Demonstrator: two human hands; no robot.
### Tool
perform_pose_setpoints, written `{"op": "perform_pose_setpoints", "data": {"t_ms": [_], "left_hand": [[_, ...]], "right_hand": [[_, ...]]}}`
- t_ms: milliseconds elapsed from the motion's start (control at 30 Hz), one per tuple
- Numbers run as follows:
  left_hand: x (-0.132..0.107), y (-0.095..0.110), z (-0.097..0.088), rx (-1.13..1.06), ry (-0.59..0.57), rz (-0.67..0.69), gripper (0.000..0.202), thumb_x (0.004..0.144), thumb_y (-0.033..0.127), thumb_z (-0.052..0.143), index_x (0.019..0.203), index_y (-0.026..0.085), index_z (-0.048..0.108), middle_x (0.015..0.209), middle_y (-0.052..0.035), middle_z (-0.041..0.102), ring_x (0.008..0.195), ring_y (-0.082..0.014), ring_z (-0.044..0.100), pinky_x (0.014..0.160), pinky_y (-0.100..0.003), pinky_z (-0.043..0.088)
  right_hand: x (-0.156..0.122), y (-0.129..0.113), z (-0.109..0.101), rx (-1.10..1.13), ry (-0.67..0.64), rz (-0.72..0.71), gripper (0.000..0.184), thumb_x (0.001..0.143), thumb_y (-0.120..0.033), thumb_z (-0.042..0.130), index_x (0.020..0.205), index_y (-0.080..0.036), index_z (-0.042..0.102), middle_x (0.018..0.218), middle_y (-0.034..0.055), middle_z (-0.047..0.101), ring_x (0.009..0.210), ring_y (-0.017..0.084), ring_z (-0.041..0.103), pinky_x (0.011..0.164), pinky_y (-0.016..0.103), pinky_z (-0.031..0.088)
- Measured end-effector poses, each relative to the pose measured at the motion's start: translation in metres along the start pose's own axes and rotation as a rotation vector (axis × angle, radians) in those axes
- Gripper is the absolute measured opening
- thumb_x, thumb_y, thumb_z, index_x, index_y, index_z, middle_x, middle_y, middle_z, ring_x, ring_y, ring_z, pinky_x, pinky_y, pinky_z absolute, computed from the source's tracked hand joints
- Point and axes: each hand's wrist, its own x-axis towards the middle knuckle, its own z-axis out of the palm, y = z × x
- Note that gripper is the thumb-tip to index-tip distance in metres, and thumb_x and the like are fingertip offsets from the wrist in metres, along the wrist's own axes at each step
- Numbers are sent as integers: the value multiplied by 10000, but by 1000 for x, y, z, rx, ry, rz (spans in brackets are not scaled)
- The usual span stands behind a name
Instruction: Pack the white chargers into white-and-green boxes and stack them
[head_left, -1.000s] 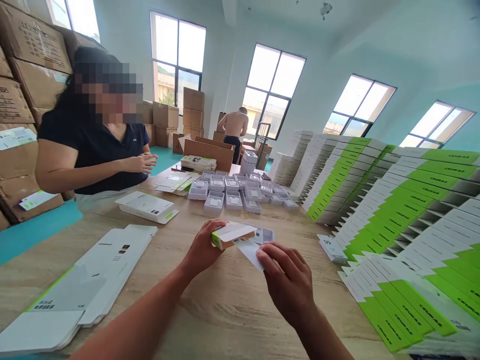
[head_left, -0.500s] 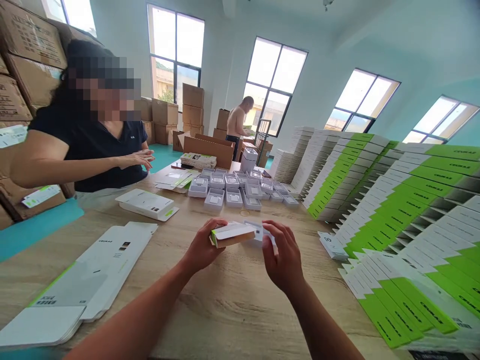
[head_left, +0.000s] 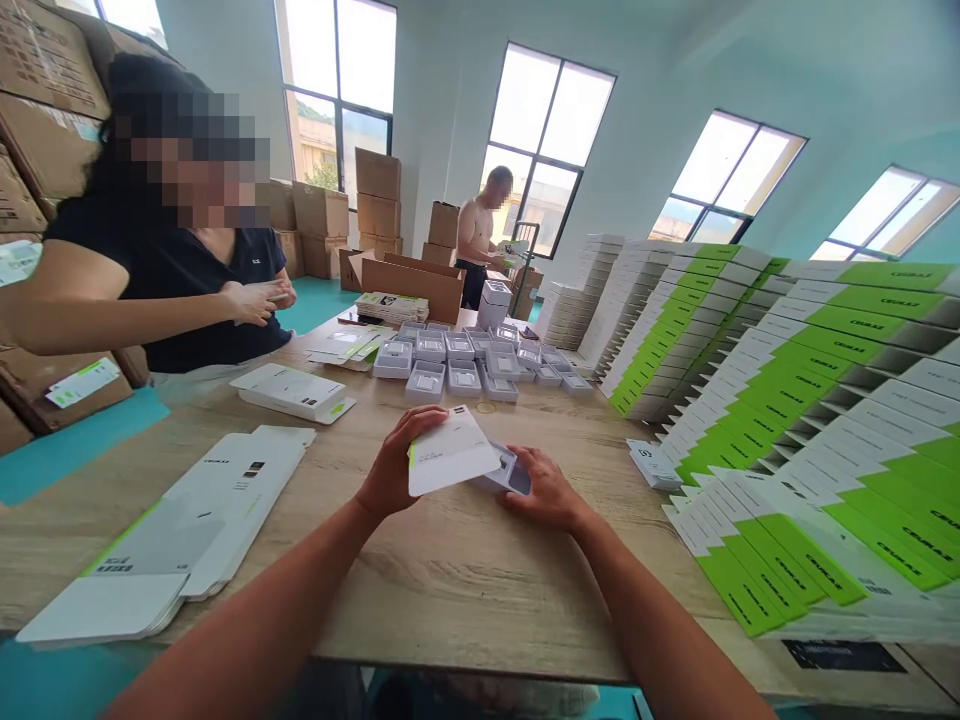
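My left hand point(head_left: 401, 462) is closed on a small white carton point(head_left: 454, 452) with a lime-green edge, tilted above the table. Just right of it, my right hand point(head_left: 544, 488) grips a pale plastic tray point(head_left: 511, 472) resting low at the tabletop. The carton's near flap covers part of the tray, so I cannot tell whether the two touch. Beyond my hands stands a cluster of similar pale trays point(head_left: 465, 378). Flat unfolded cartons point(head_left: 202, 520) lie in a pile left of my left forearm.
Tall stacks of white-and-green boxes point(head_left: 810, 370) line the right side. A small white box point(head_left: 654, 465) sits beside them. Across the table at left, a person in a dark shirt point(head_left: 210, 290) works near a white carton point(head_left: 289, 392). An open cardboard box point(head_left: 420, 285) stands farther back.
My left hand has tipped the carton so its printed face shows. My right hand has closed round the tray. The person at left has brought their hands together.
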Motion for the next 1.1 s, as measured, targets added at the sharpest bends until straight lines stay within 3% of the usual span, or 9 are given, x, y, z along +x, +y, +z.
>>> {"op": "perform_pose_setpoints", "data": {"t_ms": [233,467,600,700,867,933,1000,1067,1100], "left_hand": [[-2,-4,7,36,-16,-17,530,765,301,761,1262,184,617,1292,-151,659,1241,-311,610,1076,-454,474],[-2,-13,12,156,-1,-1,489,773,246,764,1241,182,639,1268,-134,675,1215,-294,621,1056,-461,490],[-1,-7,15,197,-26,89,487,769,279,801,1231,221,655,1283,-122,676,1241,-291,589,1085,-482,464],[-3,2,18,205,-46,132,429,802,232,758,1221,241,668,1291,-114,677,1242,-285,582,1087,-496,455],[-8,22,25,187,-73,117,373,794,211,755,1160,265,712,1263,-104,700,1242,-301,575,1091,-528,426],[-11,33,28,163,-96,81,369,784,216,761,1148,263,721,1284,-105,695,1271,-310,554,1120,-547,387],[-16,46,30,120,-140,22,381,786,232,757,1164,245,714,1300,-113,688,1276,-314,557,1113,-545,400],[-24,59,30,55,-208,-57,348,828,270,719,1169,206,700,1198,-124,729,1151,-305,645,993,-505,515],[-28,67,30,16,-248,-100,323,857,294,692,1160,183,693,1102,-122,756,1045,-293,694,898,-470,568]], "right_hand": [[-34,-18,-7,47,101,69,785,746,-350,751,1462,-205,464,1429,151,563,1325,352,500,1122,544,372],[-116,-80,-63,198,183,32,781,777,-461,774,1462,-284,443,1450,97,562,1279,306,569,1069,468,464],[-135,-115,-84,197,272,132,745,771,-461,768,1434,-303,468,1366,89,620,1173,310,628,993,471,512],[-132,-130,-79,129,379,219,744,763,-428,755,1429,-265,467,1295,122,642,1122,333,630,957,507,518],[-125,-150,-46,113,544,228,803,775,-359,730,1480,-207,375,1253,150,628,1192,367,563,1006,567,473],[-126,-154,-34,173,596,142,866,768,-327,740,1509,-212,306,1405,171,525,1322,379,471,1078,581,420],[-130,-152,-27,291,656,1,997,749,-339,776,1550,-241,191,1599,173,288,1478,378,287,1162,574,339],[-137,-145,-23,435,707,-99,1067,765,-379,786,1574,-281,96,1673,144,107,1543,355,153,1199,558,295],[-140,-139,-22,509,711,-125,1050,799,-388,768,1578,-298,70,1674,139,121,1541,339,181,1195,547,311]]}}
